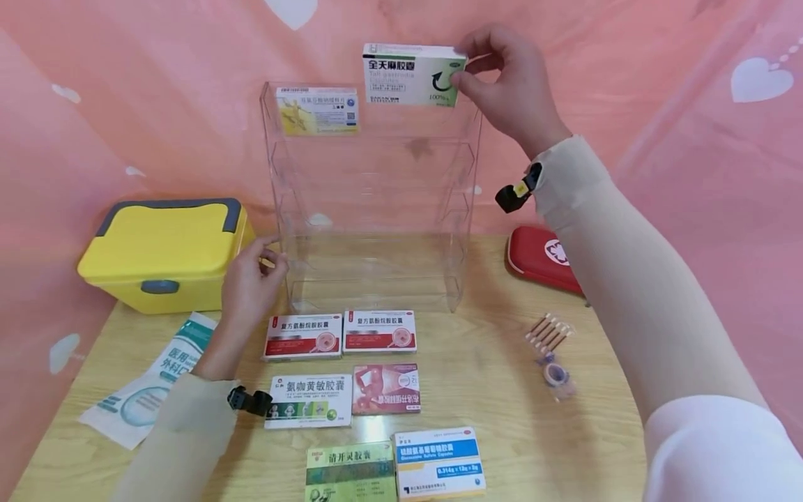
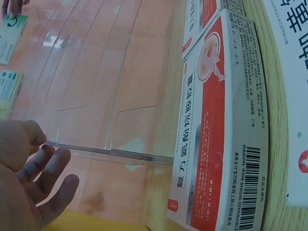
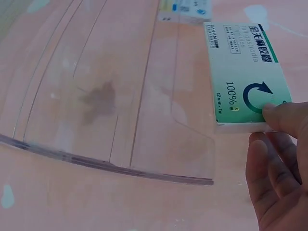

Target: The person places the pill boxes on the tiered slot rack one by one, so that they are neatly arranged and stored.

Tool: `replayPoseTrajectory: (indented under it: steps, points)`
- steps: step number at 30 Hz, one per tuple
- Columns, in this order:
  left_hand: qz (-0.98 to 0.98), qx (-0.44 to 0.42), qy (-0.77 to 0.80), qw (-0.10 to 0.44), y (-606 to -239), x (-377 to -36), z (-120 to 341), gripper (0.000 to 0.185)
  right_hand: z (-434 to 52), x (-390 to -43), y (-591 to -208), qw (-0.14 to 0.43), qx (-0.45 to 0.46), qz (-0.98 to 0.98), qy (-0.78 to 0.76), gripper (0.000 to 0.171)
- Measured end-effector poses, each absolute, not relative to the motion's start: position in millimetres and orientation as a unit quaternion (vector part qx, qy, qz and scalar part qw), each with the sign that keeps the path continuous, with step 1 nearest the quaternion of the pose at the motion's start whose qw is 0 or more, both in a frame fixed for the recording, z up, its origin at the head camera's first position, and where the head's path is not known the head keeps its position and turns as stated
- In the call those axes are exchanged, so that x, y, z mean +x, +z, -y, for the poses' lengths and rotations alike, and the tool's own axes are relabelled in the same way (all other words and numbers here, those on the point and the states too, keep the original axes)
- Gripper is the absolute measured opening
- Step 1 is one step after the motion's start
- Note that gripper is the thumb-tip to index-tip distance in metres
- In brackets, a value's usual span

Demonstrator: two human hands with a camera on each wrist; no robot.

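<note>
We hold a green and white medicine box (image 1: 410, 74) high up in our right hand (image 1: 511, 87). Our thumb and fingers pinch its right end. The box lies sideways, with its long side going left to right, level with the top of the clear plastic rack (image 1: 373, 202). Its printed front faces us, and its curved arrow sits near our fingers. The box is at the top right corner of the rack, right by the top edge. We cannot tell if it touches the rack.

A yellow and blue box (image 1: 318, 110) already stands in the top shelf, on the left. There is open room beside it on the right. The shelves lower down look bare.

Our left hand (image 1: 251, 282) rests on the left side edge of the rack, low down. Its fingers are loosely spread and lean on the clear wall.

The rack stands at the back of the wooden worktop (image 1: 495, 411). Six more medicine boxes lie flat in front of it. The two red and white boxes (image 1: 340, 334) are just beside its bottom edge. A yellow case (image 1: 164, 251) sits to the left and a red pouch (image 1: 542, 256) to the right.
</note>
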State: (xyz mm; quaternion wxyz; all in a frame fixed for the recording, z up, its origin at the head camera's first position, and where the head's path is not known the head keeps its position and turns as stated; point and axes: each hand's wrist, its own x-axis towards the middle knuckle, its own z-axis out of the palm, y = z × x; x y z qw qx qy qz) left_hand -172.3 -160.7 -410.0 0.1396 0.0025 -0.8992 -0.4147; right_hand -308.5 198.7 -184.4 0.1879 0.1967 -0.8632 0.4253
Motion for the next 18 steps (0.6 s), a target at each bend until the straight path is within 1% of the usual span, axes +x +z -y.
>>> replayPoseTrajectory:
  steps: [6, 8, 13, 18]
  points:
    - [0.9, 0.004, -0.414, 0.135, -408.7, -173.5, 159.7, 0.04, -202.3, -318.5, -187.1, 0.184, 0.188, 0.87, 0.418, 0.029]
    - [0.899, 0.006, -0.416, 0.132, -408.6, -172.9, 160.2, 0.04, -203.4, -320.3, -188.5, 0.172, 0.181, 0.873, 0.419, 0.03]
    - [0.899, 0.012, -0.42, 0.127, -406.8, -169.6, 161.5, 0.041, -205.8, -324.8, -193.1, 0.14, 0.175, 0.889, 0.4, 0.026]
    - [0.9, 0.017, -0.418, 0.122, -407.1, -167.7, 159.8, 0.042, -208.6, -328.5, -198.4, 0.126, 0.169, 0.898, 0.385, 0.025]
